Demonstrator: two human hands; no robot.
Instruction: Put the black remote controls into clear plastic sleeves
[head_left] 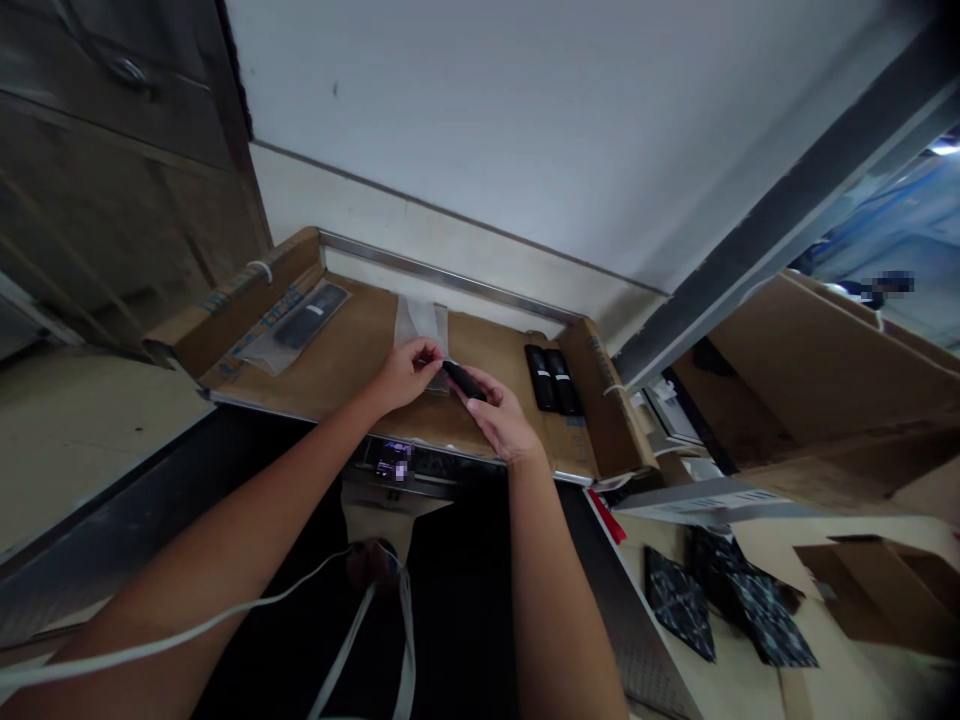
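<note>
We are facing a pale wall panel, a grey post slanting along its right. At left, a dark panel is rising above beige floor; at far right, a light is shining.

Two devices right of bags

I'm looking in remotely on what seems a workshop or factory packing corner, since a cardboard-lined surface carries matching black pieces and a translucent plastic bag, with a large open carton off to the right.
</note>
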